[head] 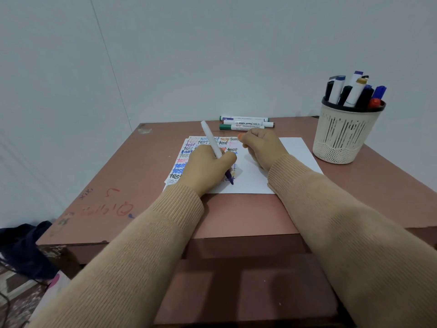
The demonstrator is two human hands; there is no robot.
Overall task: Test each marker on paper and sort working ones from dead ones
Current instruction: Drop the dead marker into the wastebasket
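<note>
**Purple marker mid-test**

Left hand [208,166] has its fingers wrapped round the purple-tipped marker [214,144], tip down on the paper [293,150] among the "test" scribbles. Right hand [260,147] rests curled on the sheet, probably pinning it to the desk [118,174]. Can't tell if it's holding a cap.

L sleeve [142,245]: tan ribbed knit, long, cuff | R sleeve [343,221]: same | L hand [205,166], R hand [262,147]: bare

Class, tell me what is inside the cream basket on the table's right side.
Several markers stand in the basket, with blue, black, gold and red caps showing. Its wall hides their lower barrels, so the exact count is unclear.
</note>
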